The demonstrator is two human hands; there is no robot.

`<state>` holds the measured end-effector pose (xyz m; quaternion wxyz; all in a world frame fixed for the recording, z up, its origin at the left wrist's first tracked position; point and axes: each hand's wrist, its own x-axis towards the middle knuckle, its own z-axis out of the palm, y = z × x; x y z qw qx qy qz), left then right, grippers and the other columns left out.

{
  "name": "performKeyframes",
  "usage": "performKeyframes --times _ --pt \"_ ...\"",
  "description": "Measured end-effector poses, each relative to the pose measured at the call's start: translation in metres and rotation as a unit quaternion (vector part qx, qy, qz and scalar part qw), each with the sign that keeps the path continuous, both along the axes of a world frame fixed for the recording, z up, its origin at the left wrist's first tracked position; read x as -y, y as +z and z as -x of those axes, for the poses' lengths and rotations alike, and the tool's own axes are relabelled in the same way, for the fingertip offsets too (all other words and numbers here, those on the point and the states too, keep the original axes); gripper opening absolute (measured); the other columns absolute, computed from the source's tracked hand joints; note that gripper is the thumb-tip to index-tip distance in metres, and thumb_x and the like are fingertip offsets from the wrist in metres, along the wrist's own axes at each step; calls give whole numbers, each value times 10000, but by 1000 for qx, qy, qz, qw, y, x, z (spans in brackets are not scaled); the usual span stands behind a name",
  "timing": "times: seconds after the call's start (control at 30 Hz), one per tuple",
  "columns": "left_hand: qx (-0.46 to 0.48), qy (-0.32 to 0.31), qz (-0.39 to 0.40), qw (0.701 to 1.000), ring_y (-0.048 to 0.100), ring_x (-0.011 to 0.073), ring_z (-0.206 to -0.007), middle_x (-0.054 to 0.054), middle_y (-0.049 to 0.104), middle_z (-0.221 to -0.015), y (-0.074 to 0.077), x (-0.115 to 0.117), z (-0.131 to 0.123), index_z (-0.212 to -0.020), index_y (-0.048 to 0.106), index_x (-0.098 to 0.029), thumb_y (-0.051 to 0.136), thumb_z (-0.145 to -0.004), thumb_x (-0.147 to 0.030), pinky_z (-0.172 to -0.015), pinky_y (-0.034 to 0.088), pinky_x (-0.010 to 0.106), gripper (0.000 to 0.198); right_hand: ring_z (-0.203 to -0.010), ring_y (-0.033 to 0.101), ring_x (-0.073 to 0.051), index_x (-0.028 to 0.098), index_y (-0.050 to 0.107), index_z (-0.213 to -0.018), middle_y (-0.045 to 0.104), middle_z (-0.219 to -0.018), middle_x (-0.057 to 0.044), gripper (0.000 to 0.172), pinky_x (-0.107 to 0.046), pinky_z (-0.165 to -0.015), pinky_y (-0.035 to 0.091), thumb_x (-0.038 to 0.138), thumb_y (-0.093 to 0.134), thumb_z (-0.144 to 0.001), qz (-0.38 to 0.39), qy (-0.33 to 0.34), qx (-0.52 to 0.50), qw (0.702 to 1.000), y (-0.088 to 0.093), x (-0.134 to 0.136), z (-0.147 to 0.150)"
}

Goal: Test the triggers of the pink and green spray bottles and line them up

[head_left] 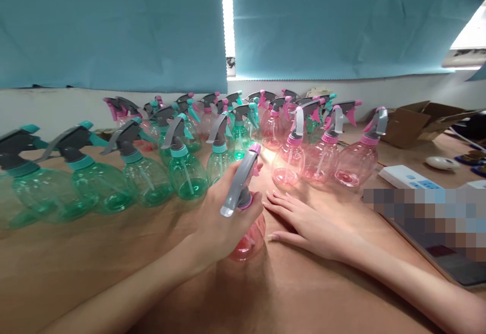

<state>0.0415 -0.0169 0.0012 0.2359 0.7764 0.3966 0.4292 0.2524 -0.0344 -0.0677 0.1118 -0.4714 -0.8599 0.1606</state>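
My left hand [222, 217] is wrapped round the neck of a pink spray bottle [248, 240] with a grey and pink trigger head. The bottle stands near the middle of the table, and the hand covers its left side. My right hand [299, 217] lies flat on the table just right of that bottle, fingers stretched out, holding nothing. Beyond the right hand stand pink spray bottles [321, 158] in a row. Left of my left hand runs a row of green spray bottles [148, 179] with grey and teal heads.
More pink and green bottles [271, 126] crowd the back by the wall. At the right are an open cardboard box [412, 124], a white power strip [410, 178], a white computer mouse [442, 163] and a dark flat device [448, 258], partly blurred out. Blue sheets [114, 30] hang behind.
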Motion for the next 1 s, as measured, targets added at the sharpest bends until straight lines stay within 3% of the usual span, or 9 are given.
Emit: performKeyframes --times 1.0 --pt "-13 -15 36 999 440 96 -563 -80 451 -668 3 0 2 -1168 525 -250 558 -822 -148 -602 402 243 362 -1459 249 -331 153 374 -1501 310 -1570 -132 783 -544 -1181 228 674 432 -919 10 -3 -2 1000 0 -1 1"
